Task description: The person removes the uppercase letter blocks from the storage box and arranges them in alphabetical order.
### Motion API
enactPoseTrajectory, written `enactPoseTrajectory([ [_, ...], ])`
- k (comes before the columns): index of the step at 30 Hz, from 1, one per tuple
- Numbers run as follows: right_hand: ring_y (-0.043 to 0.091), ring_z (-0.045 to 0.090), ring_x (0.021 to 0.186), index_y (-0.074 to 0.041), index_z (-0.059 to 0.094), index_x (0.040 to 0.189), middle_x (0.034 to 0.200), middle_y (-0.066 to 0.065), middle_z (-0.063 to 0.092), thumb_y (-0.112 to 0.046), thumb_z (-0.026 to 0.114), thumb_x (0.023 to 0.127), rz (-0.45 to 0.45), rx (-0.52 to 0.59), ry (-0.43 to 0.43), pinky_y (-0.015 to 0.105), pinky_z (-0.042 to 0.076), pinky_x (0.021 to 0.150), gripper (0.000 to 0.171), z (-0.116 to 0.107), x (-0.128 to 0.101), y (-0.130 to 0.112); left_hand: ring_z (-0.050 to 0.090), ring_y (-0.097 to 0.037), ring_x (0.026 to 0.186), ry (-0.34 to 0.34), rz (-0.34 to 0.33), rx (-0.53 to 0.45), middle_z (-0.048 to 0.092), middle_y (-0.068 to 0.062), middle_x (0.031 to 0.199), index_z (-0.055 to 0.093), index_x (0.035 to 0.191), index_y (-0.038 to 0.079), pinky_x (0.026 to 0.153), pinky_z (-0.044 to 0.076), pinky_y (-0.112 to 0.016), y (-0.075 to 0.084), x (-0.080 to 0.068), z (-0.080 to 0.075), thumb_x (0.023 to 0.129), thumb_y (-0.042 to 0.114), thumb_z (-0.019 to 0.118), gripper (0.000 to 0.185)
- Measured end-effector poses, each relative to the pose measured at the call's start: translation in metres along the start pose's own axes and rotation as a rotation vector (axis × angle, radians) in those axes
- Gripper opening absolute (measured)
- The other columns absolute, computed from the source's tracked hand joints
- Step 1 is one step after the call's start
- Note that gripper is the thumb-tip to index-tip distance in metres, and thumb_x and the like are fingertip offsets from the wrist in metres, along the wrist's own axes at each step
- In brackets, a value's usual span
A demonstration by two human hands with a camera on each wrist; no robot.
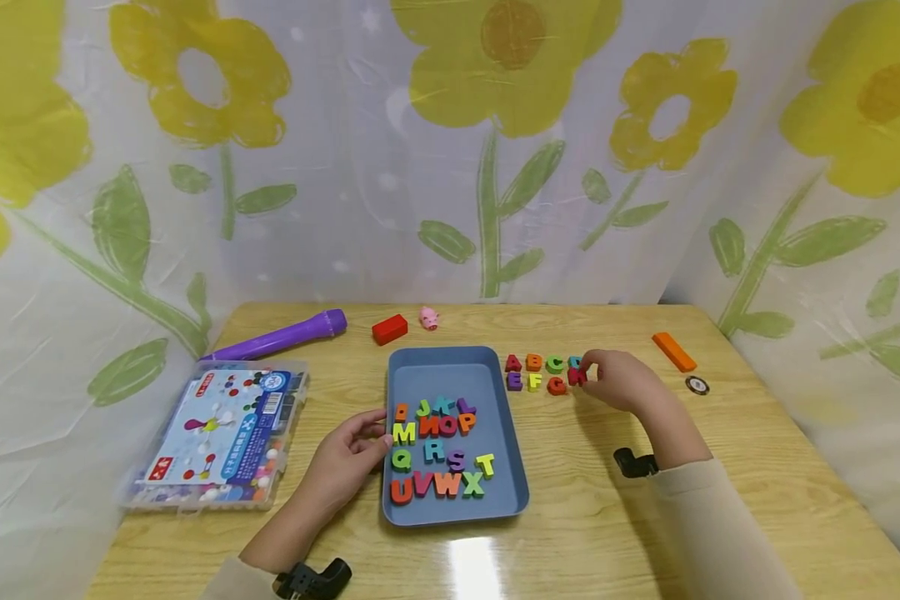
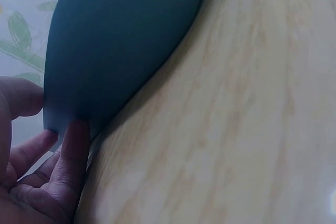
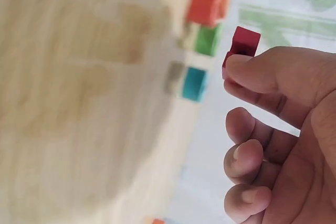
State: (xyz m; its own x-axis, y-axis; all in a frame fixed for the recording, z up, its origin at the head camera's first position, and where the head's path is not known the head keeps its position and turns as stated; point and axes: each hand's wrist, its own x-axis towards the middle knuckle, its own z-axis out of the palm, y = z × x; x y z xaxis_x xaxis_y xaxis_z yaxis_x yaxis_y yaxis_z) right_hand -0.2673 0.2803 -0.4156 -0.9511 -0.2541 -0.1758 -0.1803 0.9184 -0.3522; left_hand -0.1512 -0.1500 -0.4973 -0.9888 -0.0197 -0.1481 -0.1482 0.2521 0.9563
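Seventeen-odd letters [image 1: 437, 454] in blue tray [image 1: 450, 367]; left hand [image 1: 342, 458] touching rim.

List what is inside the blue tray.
The blue tray holds colored letter blocks: a row ending J, K, L, then M, N, O, P, then Q, R, S, T, then U, V, W, X. The left hand touches its edge; nothing is covered.

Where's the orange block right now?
In the head view the orange block lies on the table's far right, beyond the right hand, just behind a small round disc.
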Motion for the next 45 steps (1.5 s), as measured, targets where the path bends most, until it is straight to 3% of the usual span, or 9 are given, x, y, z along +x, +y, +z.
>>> enactPoseTrajectory([
  [8,0.024,0.055,0.075,-0.005,0.069,0.131,0.09,0.01,0.065,-0.011,0.07,0.101,0.051,-0.01,-0.033,0.037,0.046,0.066,0.031,0.01,0.002,0.007,0.067,-0.017,0.099,-0.021,0.012,-0.033,0.069,-0.015,0.133,0.062,0.153,0.012,0.082,0.058,-0.021,0.0,-0.002,-0.002,0.105,0.022,0.075,0.05],
  [21,0.024,0.054,0.073,-0.003,0.069,0.131,0.088,0.01,0.066,-0.005,0.066,0.097,0.072,-0.026,-0.014,0.037,0.045,0.066,0.034,0.017,0.005,0.013,0.068,-0.016,0.097,-0.019,0.008,-0.046,0.068,-0.015,0.132,0.063,0.153,0.012,0.08,0.058,-0.021,0.0,-0.003,-0.002,0.105,0.02,0.075,0.05],
  [26,0.034,0.067,0.092,0.001,0.064,0.14,0.121,0.024,0.073,-0.013,0.072,0.101,0.099,-0.076,0.014,0.051,0.058,0.082,0.043,0.011,0.001,0.003,0.066,-0.017,0.097,-0.022,0.02,-0.036,0.068,-0.016,0.134,0.061,0.154,0.009,0.079,0.058,-0.022,0.0,-0.004,-0.001,0.105,0.022,0.075,0.052],
  [28,0.035,0.069,0.098,0.001,0.062,0.144,0.135,0.026,0.071,-0.014,0.072,0.102,0.094,-0.095,0.037,0.054,0.058,0.086,0.046,0.006,0.001,-0.01,0.066,-0.017,0.096,-0.021,0.021,-0.03,0.068,-0.016,0.133,0.062,0.154,0.009,0.079,0.057,-0.022,0.0,-0.003,-0.001,0.105,0.022,0.075,0.052],
  [30,0.033,0.071,0.095,0.0,0.061,0.146,0.139,0.026,0.069,-0.014,0.071,0.103,0.069,-0.092,0.055,0.052,0.06,0.085,0.047,0.0,0.001,-0.03,0.067,-0.018,0.097,-0.017,0.017,-0.027,0.069,-0.015,0.132,0.063,0.153,0.011,0.08,0.058,-0.022,0.0,-0.001,-0.001,0.105,0.022,0.075,0.05],
  [34,0.024,0.063,0.08,-0.002,0.063,0.146,0.119,0.018,0.075,-0.016,0.072,0.103,-0.05,-0.065,0.063,0.044,0.057,0.076,0.046,-0.004,0.009,-0.088,0.069,-0.018,0.1,-0.006,0.008,-0.015,0.07,-0.014,0.133,0.064,0.152,0.014,0.083,0.058,-0.021,0.001,-0.001,-0.003,0.106,0.021,0.074,0.048],
  [37,0.024,0.064,0.087,-0.004,0.068,0.141,0.112,0.012,0.075,-0.021,0.076,0.103,-0.177,-0.079,0.05,0.045,0.058,0.082,0.043,0.003,0.019,-0.137,0.069,-0.018,0.102,-0.012,0.014,-0.013,0.07,-0.015,0.135,0.063,0.153,0.013,0.084,0.058,-0.021,0.001,-0.001,-0.006,0.105,0.02,0.074,0.049],
  [41,0.025,0.07,0.105,-0.007,0.073,0.137,0.129,0.012,0.076,-0.025,0.077,0.103,-0.314,-0.099,-0.032,0.048,0.06,0.096,0.039,0.025,0.034,-0.193,0.07,-0.017,0.104,-0.034,0.025,-0.021,0.069,-0.016,0.137,0.062,0.153,0.011,0.085,0.057,-0.021,0.001,-0.002,-0.008,0.104,0.019,0.074,0.051],
  [45,0.022,0.071,0.113,-0.013,0.076,0.134,0.136,0.007,0.074,-0.032,0.077,0.104,-0.345,-0.13,-0.153,0.046,0.06,0.101,0.036,0.052,0.045,-0.226,0.072,-0.018,0.107,-0.071,0.047,-0.033,0.069,-0.016,0.138,0.06,0.154,0.01,0.085,0.057,-0.021,0.0,-0.006,-0.009,0.104,0.017,0.075,0.053],
])
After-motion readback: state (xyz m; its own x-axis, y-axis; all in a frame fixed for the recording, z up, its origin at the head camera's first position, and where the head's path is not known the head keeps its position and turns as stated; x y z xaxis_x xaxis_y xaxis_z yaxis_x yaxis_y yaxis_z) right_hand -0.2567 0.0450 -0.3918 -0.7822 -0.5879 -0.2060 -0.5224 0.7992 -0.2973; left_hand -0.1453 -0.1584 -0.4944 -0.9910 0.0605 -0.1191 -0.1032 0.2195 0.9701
